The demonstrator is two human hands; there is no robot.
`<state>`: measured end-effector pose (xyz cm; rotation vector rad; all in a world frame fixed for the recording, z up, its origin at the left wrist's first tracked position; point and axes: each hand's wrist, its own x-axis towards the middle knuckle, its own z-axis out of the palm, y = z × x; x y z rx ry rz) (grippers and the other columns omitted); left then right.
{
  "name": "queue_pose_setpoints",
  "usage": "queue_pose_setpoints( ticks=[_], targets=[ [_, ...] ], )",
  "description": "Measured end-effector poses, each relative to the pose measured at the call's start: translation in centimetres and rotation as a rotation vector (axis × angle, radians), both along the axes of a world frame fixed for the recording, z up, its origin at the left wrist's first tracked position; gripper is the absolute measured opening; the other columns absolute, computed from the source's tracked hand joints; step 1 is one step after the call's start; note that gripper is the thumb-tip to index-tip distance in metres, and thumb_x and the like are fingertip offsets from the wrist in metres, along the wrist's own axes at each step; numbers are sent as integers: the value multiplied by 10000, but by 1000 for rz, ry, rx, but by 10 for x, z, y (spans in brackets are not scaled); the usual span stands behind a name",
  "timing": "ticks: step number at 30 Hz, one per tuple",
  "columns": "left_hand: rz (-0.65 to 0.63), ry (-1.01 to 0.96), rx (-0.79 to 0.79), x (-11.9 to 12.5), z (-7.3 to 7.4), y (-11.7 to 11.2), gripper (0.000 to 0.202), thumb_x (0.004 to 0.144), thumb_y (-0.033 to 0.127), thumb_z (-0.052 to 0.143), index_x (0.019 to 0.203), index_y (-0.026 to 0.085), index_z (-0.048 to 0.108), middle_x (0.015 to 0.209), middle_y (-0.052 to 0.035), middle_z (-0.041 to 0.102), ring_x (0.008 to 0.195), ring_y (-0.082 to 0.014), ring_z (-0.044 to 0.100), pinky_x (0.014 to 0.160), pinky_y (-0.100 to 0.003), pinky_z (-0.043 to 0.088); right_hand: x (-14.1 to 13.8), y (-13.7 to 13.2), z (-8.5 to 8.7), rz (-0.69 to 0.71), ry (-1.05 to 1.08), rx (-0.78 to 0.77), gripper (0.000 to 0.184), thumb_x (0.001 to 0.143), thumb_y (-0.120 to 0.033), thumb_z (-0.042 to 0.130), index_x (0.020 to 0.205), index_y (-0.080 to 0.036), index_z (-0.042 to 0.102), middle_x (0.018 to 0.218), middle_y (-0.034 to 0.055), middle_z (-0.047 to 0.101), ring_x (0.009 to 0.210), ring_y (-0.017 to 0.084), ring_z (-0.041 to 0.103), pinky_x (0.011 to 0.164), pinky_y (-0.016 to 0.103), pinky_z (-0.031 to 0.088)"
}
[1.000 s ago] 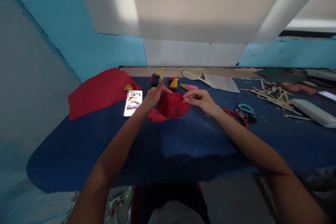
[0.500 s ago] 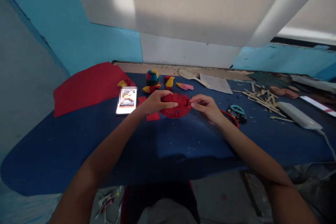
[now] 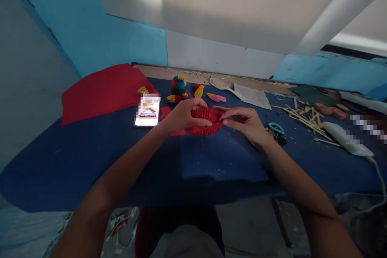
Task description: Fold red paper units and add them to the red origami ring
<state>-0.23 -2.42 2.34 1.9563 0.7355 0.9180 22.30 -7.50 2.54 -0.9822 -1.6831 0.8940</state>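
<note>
A red ring-shaped piece of folded paper units (image 3: 204, 126) rests on the dark blue table (image 3: 90, 161) in front of me. My left hand (image 3: 184, 115) grips its left side, thumb along the front rim and fingers over the top. From the right, my right hand (image 3: 243, 124) holds its far right edge with fingers pressed together. Small red paper scraps (image 3: 165, 112) lie under and beside my left wrist.
A phone (image 3: 147, 111) with a lit screen lies left of the piece, beside a large red sheet (image 3: 99, 92). Small multicoloured paper models (image 3: 179, 86) stand behind. Teal-handled scissors (image 3: 275, 129), wooden sticks (image 3: 305, 115) and a white device (image 3: 344, 139) lie to the right.
The red piece was lowered from standing tilted to lying flatter on the table. Both hands have closed in over its rim. The view shifted slightly.
</note>
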Motion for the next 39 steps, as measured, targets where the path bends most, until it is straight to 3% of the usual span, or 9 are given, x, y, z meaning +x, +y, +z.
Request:
queue_pose_setpoints(
  ticks=[2, 4, 6, 11, 16, 23, 32, 39],
  targets=[
    [38, -15, -25, 1, 2, 0, 396, 814, 549, 656, 869, 157, 664, 779, -31, 661, 778, -153, 628, 715, -255, 495, -1, 2, 0, -18, -17, -26, 125, 699, -343, 844, 790, -279, 788, 816, 2, 777, 793, 160, 718, 774, 322, 578],
    [83, -52, -122, 2, 4, 1, 599, 915, 680, 402, 857, 158, 690, 772, -59, 673, 781, -168, 649, 707, -266, 498, -2, 4, -3, -55, -4, -60, 136, 691, -355, 847, 780, -271, 787, 790, 0, 769, 704, 137, 687, 702, 298, 563],
    [73, -79, -274, 2, 4, 4, 798, 900, 786, 224, 923, 156, 714, 753, -80, 687, 764, -187, 669, 673, -273, 505, -1, 6, -6, -96, 23, -81, 150, 678, -364, 854, 771, -268, 786, 792, 1, 766, 692, 130, 670, 684, 290, 548],
    [-44, -168, -528, -2, -1, 12, 1043, 786, 916, 90, 1049, 136, 730, 805, -122, 736, 758, -217, 699, 634, -277, 521, 8, 14, -13, -141, 107, -145, 205, 594, -388, 895, 720, -276, 778, 747, -11, 748, 665, 121, 642, 641, 273, 515],
    [-122, -253, -593, -4, -5, 15, 967, 836, 876, 167, 1046, 123, 737, 899, -129, 754, 841, -225, 719, 700, -273, 537, 24, 18, -23, -223, 183, -231, 223, 578, -349, 902, 731, -262, 766, 667, -40, 701, 604, 81, 585, 595, 223, 457],
    [-143, -239, -574, -2, -13, 23, 942, 810, 887, 200, 1017, 149, 747, 892, -136, 746, 858, -208, 708, 672, -247, 534, 33, 19, -33, -258, 278, -323, 248, 551, -333, 894, 716, -242, 734, 673, -38, 693, 625, 96, 600, 613, 235, 475],
    [-137, -218, -571, -4, -16, 24, 976, 801, 900, 189, 1052, 132, 735, 893, -135, 746, 849, -218, 712, 708, -259, 537, 32, 19, -32, -264, 271, -326, 301, 515, -378, 909, 712, -241, 728, 647, -37, 686, 585, 91, 597, 565, 222, 481],
    [-118, -185, -560, -2, -15, 25, 966, 758, 925, 207, 1012, 163, 744, 860, -127, 734, 849, -214, 705, 693, -262, 539, 35, 20, -34, -236, 225, -306, 287, 577, -393, 881, 756, -241, 716, 669, -35, 683, 593, 100, 604, 589, 245, 500]
  ],
)
